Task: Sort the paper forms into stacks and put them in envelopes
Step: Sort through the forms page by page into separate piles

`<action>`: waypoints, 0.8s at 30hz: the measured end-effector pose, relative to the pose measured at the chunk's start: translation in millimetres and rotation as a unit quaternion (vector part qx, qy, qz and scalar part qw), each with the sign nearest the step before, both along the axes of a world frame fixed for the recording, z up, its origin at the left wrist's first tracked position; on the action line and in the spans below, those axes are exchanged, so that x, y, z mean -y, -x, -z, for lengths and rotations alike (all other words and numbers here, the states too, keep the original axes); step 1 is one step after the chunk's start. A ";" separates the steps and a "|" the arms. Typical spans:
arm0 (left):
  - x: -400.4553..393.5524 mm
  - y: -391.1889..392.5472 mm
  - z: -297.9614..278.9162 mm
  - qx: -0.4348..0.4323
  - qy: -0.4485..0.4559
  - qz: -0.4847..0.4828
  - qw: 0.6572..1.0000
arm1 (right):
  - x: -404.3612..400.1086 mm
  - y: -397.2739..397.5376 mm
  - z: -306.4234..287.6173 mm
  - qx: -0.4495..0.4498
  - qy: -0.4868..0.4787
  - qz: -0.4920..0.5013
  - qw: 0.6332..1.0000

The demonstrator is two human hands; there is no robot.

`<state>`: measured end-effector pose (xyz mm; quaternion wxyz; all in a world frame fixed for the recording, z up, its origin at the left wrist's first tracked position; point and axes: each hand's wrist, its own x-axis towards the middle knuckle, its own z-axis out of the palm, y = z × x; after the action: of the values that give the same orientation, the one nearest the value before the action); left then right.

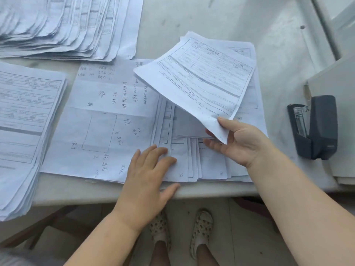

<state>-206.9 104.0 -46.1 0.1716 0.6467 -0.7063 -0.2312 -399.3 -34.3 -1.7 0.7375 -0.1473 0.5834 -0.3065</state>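
Observation:
My right hand (238,143) pinches the near corner of a few printed forms (199,81) and lifts them above a fanned stack of forms (192,162) at the table's front edge. My left hand (148,173) lies flat on the left part of that fanned stack, fingers spread, holding nothing. A large sheet with handwriting and a drawn rectangle (101,120) lies under the stack's left side. A thick pile of forms (25,127) sits at the left, and another spread pile (63,25) lies at the back left.
A dark grey stapler (315,127) stands at the right, beside a white box-like object (338,112). The white table's front edge (201,191) runs just below my hands. My feet in perforated shoes (180,233) show on the floor below.

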 end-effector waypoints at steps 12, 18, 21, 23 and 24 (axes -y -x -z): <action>6.0 1.9 -2.2 -0.065 0.091 -0.040 0.993 | 41.5 14.9 6.1 -0.038 0.071 0.066 0.995; 12.8 7.5 -12.4 -0.009 0.119 -0.022 0.993 | 13.3 39.6 -6.3 0.033 0.054 0.086 0.994; 13.8 13.1 -12.7 0.059 0.088 0.008 0.994 | -9.3 49.3 -11.8 0.051 0.027 0.062 0.996; 14.6 15.3 -11.2 0.077 0.054 0.015 0.995 | -20.1 54.7 -12.3 0.052 0.015 0.054 0.997; 15.8 15.2 -10.8 0.084 0.052 0.016 0.995 | -23.9 57.2 -12.2 0.052 0.010 0.054 0.997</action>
<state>-222.1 88.2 -35.3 0.1413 0.6424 -0.7398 -0.1419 -456.4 -10.4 10.5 0.7477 -0.1071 0.5482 -0.3592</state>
